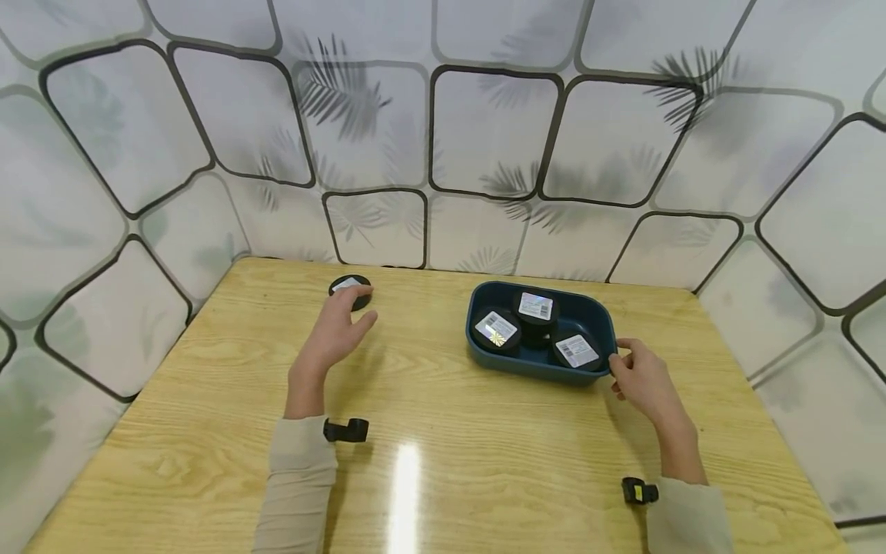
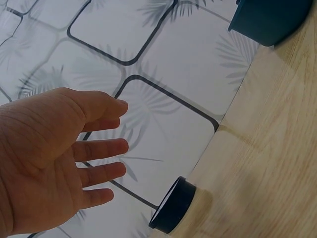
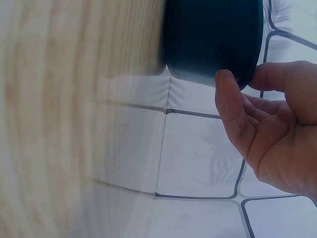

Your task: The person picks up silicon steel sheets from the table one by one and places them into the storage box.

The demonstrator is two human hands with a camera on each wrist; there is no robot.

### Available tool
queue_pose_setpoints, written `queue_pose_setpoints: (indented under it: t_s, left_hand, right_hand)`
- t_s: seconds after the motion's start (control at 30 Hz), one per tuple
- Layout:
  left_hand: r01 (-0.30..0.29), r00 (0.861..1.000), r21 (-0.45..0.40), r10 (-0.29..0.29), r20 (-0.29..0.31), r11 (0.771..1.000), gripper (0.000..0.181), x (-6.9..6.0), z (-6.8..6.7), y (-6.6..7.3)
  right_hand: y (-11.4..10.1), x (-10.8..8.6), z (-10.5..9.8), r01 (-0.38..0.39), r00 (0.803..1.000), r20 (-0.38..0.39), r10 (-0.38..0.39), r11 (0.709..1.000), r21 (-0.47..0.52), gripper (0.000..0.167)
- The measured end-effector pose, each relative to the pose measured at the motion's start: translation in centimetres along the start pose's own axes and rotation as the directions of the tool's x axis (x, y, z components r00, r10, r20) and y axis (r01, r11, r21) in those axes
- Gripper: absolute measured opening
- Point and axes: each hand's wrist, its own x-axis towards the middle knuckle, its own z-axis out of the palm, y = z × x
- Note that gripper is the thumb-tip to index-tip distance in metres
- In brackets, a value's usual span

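Note:
My left hand [image 1: 334, 327] hovers over a round black tub [image 1: 361, 302] with a white label on top, near the table's back edge. In the left wrist view the fingers are spread and relaxed, apart from the tub [image 2: 174, 206], and hold nothing. On the right, a dark blue rectangular plastic bin [image 1: 529, 368] contains three similar labelled black tubs [image 1: 497, 329], one of them seemingly raised at the back. My right hand [image 1: 644, 377] pinches the bin's right end at the rim between thumb and fingers, which the right wrist view also shows.
Everything stands on a light wooden table [image 1: 443, 431]. Patterned fabric-like walls [image 1: 494, 131] rise directly behind it and at both sides. Each wrist carries a small black device, such as the left one [image 1: 348, 431].

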Motion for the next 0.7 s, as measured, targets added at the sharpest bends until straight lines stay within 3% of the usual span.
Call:
queue_pose_setpoints:
  t_s: [0.47,0.7]
  left_hand:
    - [0.038,0.999,0.007,-0.038,0.001,0.999,0.047,-0.03,-0.09,-0.3]
    - [0.019,1.0,0.007,-0.019,-0.017,1.0,0.046,-0.12,-0.19,-0.54]
  right_hand:
    - [0.03,-0.01,-0.01,-0.002,1.0,0.011,0.002,1.0,0.002,0.048]
    - [0.08,0.04,0.03,-0.004,1.0,0.01,0.004,1.0,-0.004,0.048]
